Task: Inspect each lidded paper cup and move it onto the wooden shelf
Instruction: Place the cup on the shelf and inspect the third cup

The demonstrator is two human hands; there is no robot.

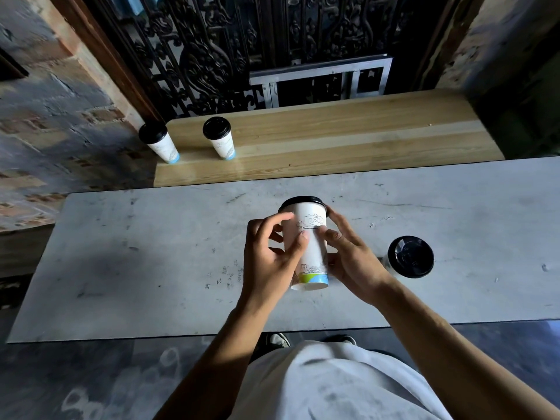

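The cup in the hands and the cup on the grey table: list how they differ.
The held cup is lifted, gripped by the left hand and right hand; the table cup stands untouched on the grey table.

The held cup shows its printed side; the table cup shows mostly its lid.

Both are white with black lids.

We have one head view only, wide-angle, looking forward and steeply down over the grey table (pixel 151 268). It sits close above the table's near edge; the wooden shelf (pixel 348 140) lies beyond the far edge, a carved dark screen (pixel 212 40) behind that.
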